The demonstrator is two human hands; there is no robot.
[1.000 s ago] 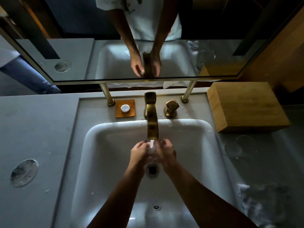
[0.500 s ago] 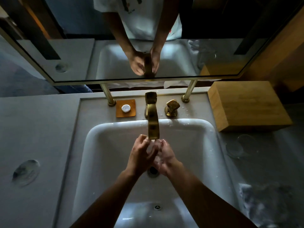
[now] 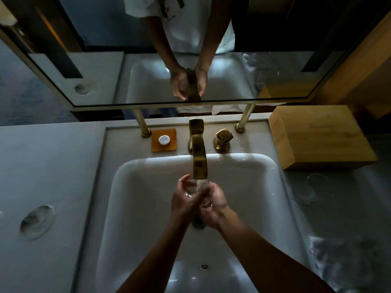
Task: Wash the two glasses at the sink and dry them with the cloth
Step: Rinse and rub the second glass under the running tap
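A clear glass (image 3: 200, 192) sits under the brass tap (image 3: 199, 159), in the thin stream of water over the white sink (image 3: 135, 187). My right hand (image 3: 214, 208) grips the glass from the right and below. My left hand (image 3: 183, 198) curls round its left side, thumb lying across towards the right hand. Most of the glass is hidden by my fingers. A second clear glass (image 3: 306, 189) is on the grey counter to the right of the sink, apart from both hands. A crumpled pale cloth (image 3: 342, 259) lies on the counter at the near right.
A brass tap handle (image 3: 223, 139) stands right of the spout, and an orange soap dish (image 3: 164, 140) with a small white soap sits to its left. A wooden box (image 3: 319, 136) occupies the back right. A round shiny disc (image 3: 37, 222) sits in the left counter. The mirror (image 3: 190, 60) hangs above.
My left hand has drawn back from over the glass's top to its left side. Both hands have sunk a little lower below the spout, still holding the glass in the water.
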